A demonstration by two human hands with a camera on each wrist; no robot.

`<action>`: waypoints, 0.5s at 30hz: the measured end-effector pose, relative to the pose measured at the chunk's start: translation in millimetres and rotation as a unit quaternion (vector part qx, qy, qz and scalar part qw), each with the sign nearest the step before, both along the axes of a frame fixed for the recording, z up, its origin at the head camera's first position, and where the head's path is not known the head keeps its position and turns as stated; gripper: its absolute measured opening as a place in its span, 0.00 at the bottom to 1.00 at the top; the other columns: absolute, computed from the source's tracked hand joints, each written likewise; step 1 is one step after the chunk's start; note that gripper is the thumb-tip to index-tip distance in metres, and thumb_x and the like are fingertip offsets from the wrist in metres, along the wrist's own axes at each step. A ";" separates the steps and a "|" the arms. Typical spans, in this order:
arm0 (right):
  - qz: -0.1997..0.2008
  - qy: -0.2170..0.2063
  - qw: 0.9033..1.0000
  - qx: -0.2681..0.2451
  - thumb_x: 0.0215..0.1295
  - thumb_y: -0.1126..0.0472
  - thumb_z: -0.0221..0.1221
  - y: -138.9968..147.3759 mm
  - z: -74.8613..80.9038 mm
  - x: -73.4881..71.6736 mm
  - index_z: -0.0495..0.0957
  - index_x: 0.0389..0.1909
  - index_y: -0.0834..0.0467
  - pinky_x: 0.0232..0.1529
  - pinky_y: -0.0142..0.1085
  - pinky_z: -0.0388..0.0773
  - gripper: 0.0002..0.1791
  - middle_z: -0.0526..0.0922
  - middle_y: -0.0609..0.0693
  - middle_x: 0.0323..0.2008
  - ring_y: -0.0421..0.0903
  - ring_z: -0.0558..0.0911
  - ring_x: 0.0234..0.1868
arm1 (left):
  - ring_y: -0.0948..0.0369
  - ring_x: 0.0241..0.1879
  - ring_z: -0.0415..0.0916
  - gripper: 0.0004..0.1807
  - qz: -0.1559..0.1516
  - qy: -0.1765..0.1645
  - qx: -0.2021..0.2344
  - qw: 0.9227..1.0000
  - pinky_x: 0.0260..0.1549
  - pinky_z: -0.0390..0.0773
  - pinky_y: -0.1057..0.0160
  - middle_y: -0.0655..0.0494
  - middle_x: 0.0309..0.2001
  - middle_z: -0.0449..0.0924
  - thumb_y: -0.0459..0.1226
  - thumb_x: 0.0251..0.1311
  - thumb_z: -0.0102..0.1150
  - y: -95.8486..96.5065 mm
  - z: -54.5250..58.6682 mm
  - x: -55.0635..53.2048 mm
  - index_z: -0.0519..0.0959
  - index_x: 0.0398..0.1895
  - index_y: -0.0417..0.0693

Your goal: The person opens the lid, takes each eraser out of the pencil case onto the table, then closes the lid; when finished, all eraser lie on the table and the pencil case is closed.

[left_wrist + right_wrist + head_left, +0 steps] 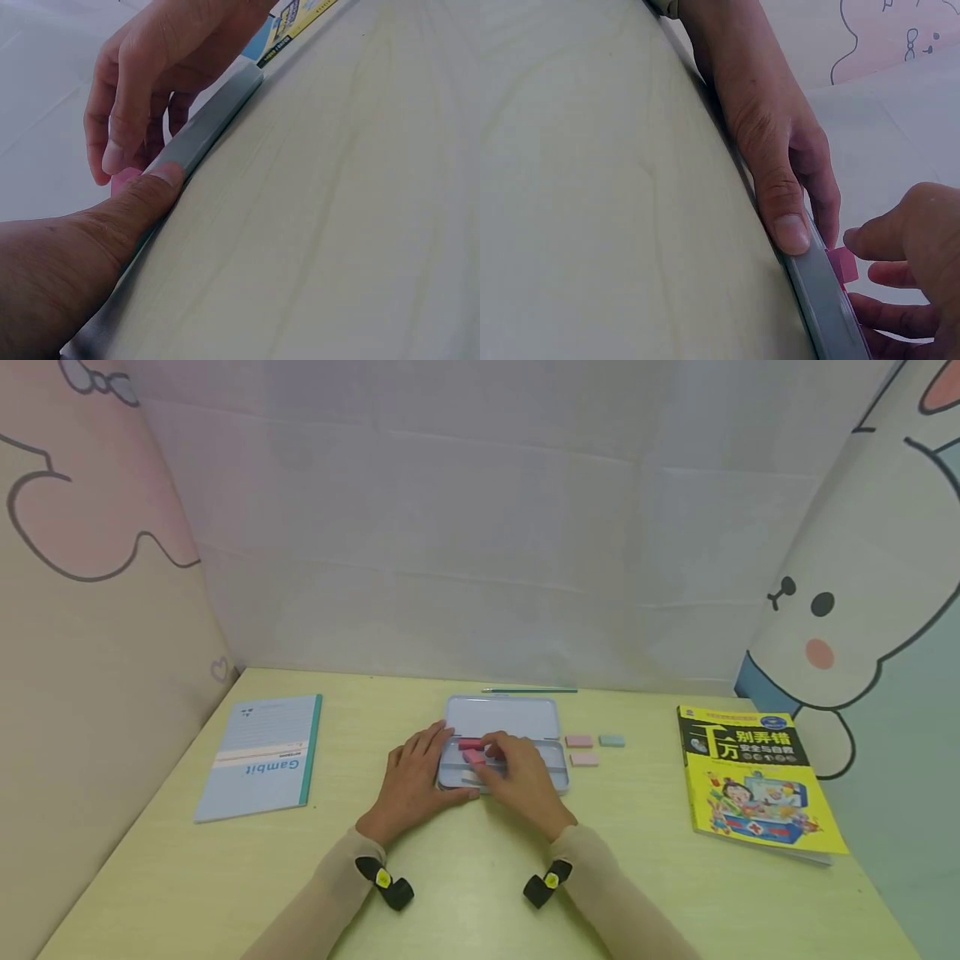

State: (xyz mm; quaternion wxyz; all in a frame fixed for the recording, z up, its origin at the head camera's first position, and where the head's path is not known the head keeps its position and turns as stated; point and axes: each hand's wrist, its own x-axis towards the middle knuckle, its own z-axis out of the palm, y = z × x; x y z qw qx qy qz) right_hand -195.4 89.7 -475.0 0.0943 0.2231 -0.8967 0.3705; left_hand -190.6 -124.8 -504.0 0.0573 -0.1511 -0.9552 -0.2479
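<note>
Cartoon-printed walls [885, 568] and a creased white backdrop [480, 527] enclose a pale wood-grain table [465, 893] in the head view; the left hand [412, 781], fingers extended, braces an open case [502, 717], the right hand [525, 777], fingers relaxed, over its pink block [474, 757]. Left wrist: thumb along the case's edge, bare grain beside. Right wrist: block above the rim, near the right thumb.

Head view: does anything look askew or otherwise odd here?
Yes, mildly: inside the open case, one pink block sits at a slant, not square with the red block near it. The notebook at left also lies with its lettering upside down.
</note>
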 end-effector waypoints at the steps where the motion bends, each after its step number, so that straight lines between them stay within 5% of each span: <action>1: -0.001 0.005 1.000 0.007 0.69 0.56 0.69 -1.3 -0.3 -0.7 0.82 0.55 0.59 0.50 0.48 0.78 0.18 0.90 0.56 0.43 0.53 0.84 0.44 | 0.44 0.81 0.61 0.58 0.001 0.001 -0.001 1.000 0.73 0.63 0.31 0.49 0.85 0.60 0.68 0.53 0.75 -0.2 -0.6 -0.4 0.64 0.82 0.51; 15: -0.033 -0.012 0.999 0.031 0.64 0.56 0.71 -11.0 -3.6 -3.5 0.84 0.55 0.55 0.49 0.45 0.73 0.19 0.92 0.54 0.43 0.51 0.79 0.43 | 0.44 0.82 0.60 0.59 0.002 -0.009 -0.003 1.000 0.74 0.62 0.32 0.49 0.85 0.60 0.69 0.53 0.74 -0.7 -2.2 -1.5 0.63 0.83 0.52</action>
